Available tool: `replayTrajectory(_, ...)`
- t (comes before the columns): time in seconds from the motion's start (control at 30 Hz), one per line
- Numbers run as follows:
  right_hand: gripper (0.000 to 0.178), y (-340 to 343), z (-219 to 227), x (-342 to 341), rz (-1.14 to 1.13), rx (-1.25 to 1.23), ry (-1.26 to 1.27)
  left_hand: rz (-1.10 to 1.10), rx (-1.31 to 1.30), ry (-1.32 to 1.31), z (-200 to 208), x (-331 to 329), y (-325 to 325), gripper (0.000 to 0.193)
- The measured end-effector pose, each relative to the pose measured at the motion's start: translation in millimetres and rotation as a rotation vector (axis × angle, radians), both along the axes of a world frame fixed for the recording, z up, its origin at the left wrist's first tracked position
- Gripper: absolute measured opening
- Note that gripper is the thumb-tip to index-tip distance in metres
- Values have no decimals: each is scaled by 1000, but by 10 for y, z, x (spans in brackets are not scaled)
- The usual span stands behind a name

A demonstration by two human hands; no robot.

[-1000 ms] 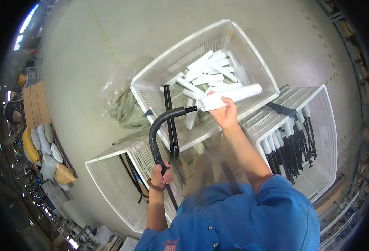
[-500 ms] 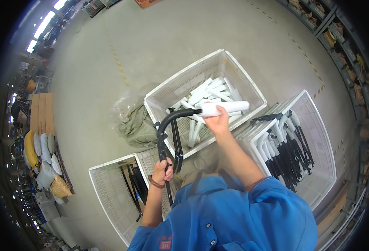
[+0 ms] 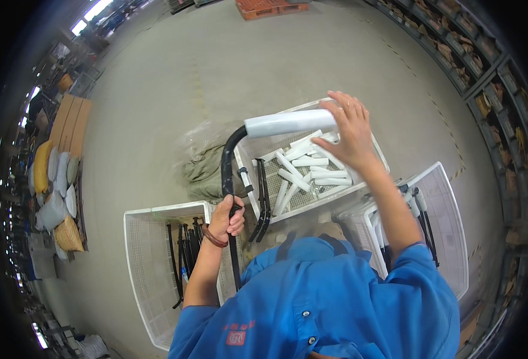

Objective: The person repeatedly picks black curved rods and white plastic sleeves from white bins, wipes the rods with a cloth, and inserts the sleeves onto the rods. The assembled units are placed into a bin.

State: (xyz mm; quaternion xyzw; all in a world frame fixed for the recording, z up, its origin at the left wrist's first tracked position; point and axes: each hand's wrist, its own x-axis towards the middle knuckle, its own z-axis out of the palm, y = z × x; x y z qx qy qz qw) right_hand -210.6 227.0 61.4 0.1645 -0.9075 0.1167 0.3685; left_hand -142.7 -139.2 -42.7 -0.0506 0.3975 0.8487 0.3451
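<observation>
My left hand point(image 3: 225, 219) is closed around the upright part of a black bent tube point(image 3: 228, 161). The tube curves to the right at its top, where a white foam sleeve point(image 3: 288, 122) covers its end. At the sleeve's far right end is my right hand point(image 3: 351, 131), open with fingers spread and its palm side toward the sleeve; whether it touches is hard to tell. Below the sleeve, a white mesh bin point(image 3: 303, 209) holds several loose white sleeves point(image 3: 330, 174). Several black bent tubes point(image 3: 264, 203) hang over that bin's left front corner.
At the left stands a white bin point(image 3: 150, 257) with black tubes point(image 3: 189, 245). Another white bin point(image 3: 452, 209) at the right holds tubes, partly hidden by my right arm. Greenish cloth point(image 3: 207, 173) lies beside the middle bin. Shelves point(image 3: 491, 90) line the right; an orange pallet point(image 3: 270, 8) lies far ahead.
The sleeve has moved farther onto the tube and now reaches the bend. Tube and sleeve are higher. My right hand has gone from gripping the sleeve to spread fingers at its end.
</observation>
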Motion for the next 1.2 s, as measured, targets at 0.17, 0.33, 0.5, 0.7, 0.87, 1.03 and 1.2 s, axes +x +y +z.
replayTrajectory(0.17,72,139,-106,-223,141,175,-392,-56,-44,40,342,250,260,34)
replayTrajectory(0.33,62,130,-60,-236,354,-73,-402,-15,-119,12,552,347,380,24)
replayTrajectory(0.5,43,-64,256,-350,421,321,-164,-89,-297,61,649,369,574,13)
replayTrajectory(0.7,29,-958,214,-366,650,505,-208,-96,-389,76,618,409,739,16)
replayTrajectory(0.87,45,-821,606,-332,696,500,-88,-86,-264,137,672,442,552,18)
replayTrajectory(1.03,60,-339,562,-414,269,149,-481,45,-311,12,774,442,379,18)
replayTrajectory(1.2,52,-363,350,-364,393,129,-368,-84,-301,117,772,393,599,21)
